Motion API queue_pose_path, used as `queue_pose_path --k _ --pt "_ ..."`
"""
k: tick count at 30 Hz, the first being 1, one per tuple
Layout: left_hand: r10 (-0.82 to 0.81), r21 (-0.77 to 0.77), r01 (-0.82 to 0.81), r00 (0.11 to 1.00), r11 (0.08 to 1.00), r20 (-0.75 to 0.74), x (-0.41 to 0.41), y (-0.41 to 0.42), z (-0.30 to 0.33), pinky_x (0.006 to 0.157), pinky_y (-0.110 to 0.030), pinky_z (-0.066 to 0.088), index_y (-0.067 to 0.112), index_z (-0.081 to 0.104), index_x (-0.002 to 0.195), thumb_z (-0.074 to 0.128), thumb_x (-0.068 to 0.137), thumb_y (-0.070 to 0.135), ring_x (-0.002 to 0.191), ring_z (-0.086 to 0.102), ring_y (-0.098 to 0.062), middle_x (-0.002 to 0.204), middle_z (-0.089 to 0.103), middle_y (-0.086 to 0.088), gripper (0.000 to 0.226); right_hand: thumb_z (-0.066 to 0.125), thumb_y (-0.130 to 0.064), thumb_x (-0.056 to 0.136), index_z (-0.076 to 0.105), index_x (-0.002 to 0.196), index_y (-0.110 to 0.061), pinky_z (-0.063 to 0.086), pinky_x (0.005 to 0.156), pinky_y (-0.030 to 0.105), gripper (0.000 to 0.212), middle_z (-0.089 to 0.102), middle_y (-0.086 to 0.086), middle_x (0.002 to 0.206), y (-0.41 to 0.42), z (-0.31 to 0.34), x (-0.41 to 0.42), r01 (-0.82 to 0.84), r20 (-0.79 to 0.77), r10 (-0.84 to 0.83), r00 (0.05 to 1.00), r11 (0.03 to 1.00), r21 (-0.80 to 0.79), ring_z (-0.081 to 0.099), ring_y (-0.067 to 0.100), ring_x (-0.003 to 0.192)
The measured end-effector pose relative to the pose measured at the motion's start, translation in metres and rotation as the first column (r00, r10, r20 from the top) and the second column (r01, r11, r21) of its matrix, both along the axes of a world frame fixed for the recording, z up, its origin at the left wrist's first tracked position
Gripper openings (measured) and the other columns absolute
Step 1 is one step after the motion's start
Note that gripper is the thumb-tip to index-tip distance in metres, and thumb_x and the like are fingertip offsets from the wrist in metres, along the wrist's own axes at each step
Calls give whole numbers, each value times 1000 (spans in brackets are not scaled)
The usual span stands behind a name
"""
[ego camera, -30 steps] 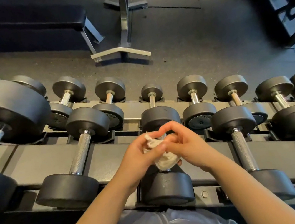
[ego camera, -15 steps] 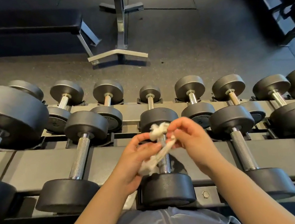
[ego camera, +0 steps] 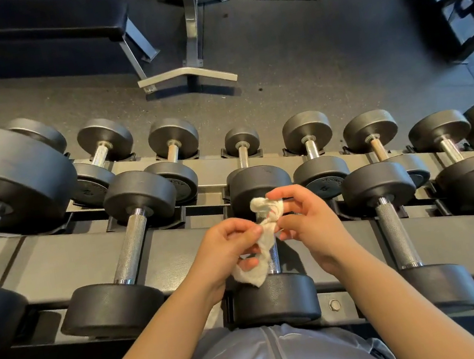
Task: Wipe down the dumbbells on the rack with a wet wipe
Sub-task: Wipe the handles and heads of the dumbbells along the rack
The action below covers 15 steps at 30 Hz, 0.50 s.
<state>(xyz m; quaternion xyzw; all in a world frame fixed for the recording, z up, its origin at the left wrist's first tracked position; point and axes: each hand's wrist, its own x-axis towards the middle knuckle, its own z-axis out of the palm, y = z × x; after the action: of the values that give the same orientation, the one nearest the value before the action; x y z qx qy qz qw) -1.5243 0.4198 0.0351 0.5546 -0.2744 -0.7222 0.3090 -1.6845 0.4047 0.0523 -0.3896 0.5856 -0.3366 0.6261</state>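
Both hands up over the middle dumbbell [ego camera: 276, 301] on the near tier of the rack [ego camera: 55, 266]. Left hand [ego camera: 226, 251] pinching the lower end of the twisted white wipe [ego camera: 264, 231], loose corner hanging over the near weight head. Right hand [ego camera: 309, 217] pinching the upper end. Wipe stretched between them, above the knurled handle [ego camera: 272, 259]. Gym bench [ego camera: 47, 26] on floor behind.

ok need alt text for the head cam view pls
Seen from above, a person's left hand and right hand hold a twisted white wipe over the handle of a black dumbbell on a rack of dumbbells. Gym benches stand on the dark floor beyond.
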Motion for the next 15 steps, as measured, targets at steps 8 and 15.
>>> queue_pose_path --k 8,15 --pt "58 -19 -59 997 998 -49 0 -5 5 53 -25 55 9 56 92 57 95 9 69 71 -16 77 69 -3 3 70 -16 83 51 120 -25 52 70 27 42 69 3 85 2 -2 9 -106 19 105 994 987 117 68 13 77" --pt "203 -114 -196 978 974 53 2 -10 -7 59 -22 54 11 55 93 58 94 8 79 70 -17 98 65 -15 4 60 8 83 64 108 -15 54 67 25 34 61 3 75 -5 -5 3 67 195 -89 977 991 115 66 19 83"
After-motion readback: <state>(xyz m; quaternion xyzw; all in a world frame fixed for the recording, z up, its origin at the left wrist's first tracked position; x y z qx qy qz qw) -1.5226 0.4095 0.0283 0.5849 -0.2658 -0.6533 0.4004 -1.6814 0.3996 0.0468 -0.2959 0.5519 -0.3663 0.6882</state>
